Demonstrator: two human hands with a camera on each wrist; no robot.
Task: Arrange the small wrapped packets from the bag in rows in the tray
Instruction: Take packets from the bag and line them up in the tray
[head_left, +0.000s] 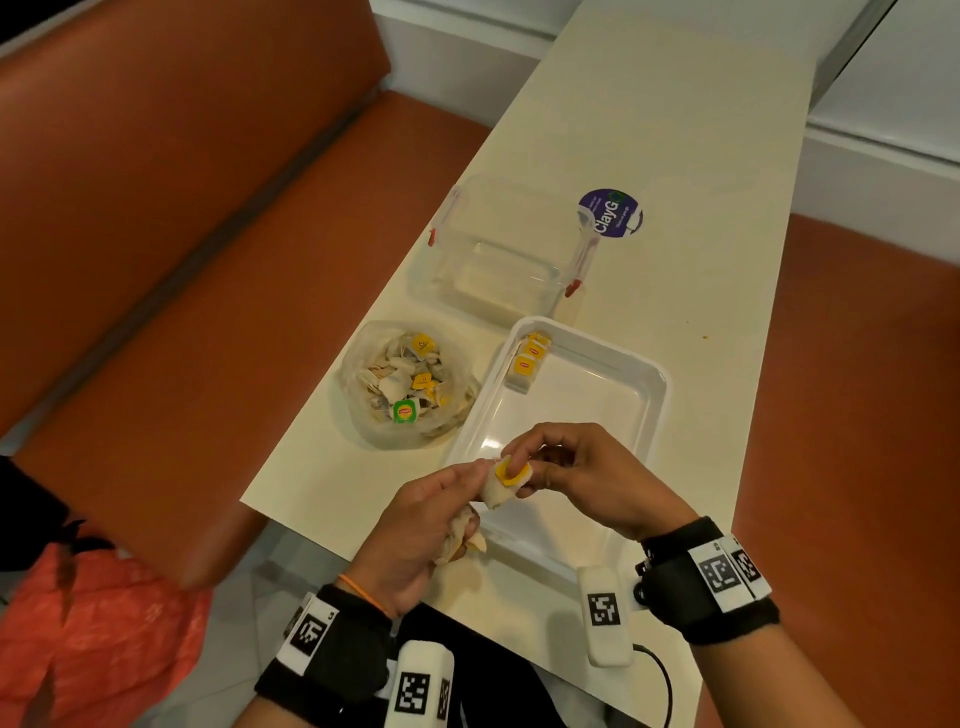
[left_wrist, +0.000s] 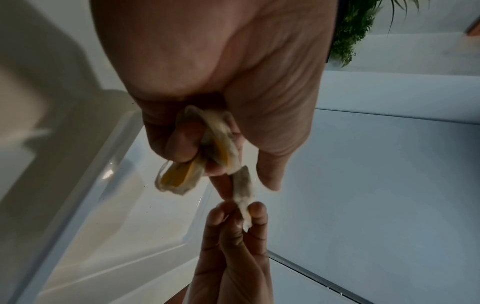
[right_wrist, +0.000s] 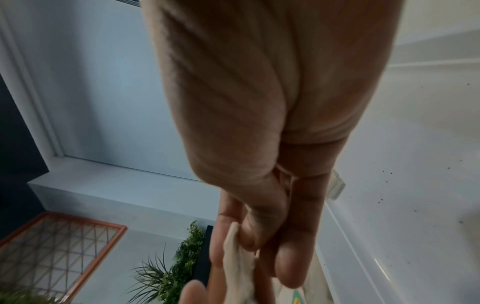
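Over the near left corner of the white tray, both hands hold one small yellow-labelled packet. My left hand pinches its left end and keeps a few more packets bunched in its curled fingers, as the left wrist view shows: packets. My right hand pinches the packet's other end between thumb and fingers; the right wrist view shows the same packet. A short row of packets lies in the tray's far left corner. The open bag of packets sits left of the tray.
A clear plastic container with red clasps stands beyond the tray, beside a purple round sticker. The narrow cream table ends just left of the bag. Orange bench seats flank it on both sides.
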